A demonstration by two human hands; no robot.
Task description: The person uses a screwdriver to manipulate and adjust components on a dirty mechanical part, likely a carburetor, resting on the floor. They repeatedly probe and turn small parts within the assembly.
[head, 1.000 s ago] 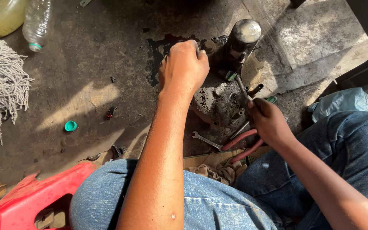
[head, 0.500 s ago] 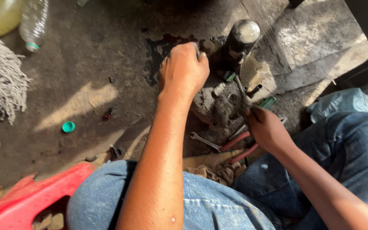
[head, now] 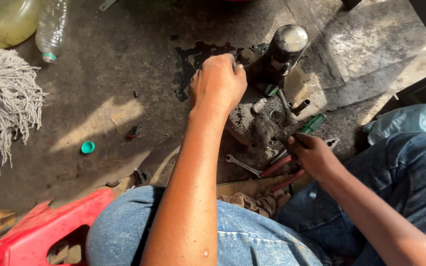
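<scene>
Gripping the greasy metal engine part [head: 260, 120] on the oily floor [head: 114, 88]: left hand [head: 218, 83] clamped over its top edge, right hand [head: 311, 155] pinching a thin tool [head: 283, 111] against it; likely heavy, rigid, slippery, best held by bare edges.

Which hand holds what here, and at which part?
Left hand grips the upper left edge of the greasy grey metal engine part. Right hand grips a thin dark tool shaft at its lower end.
</scene>
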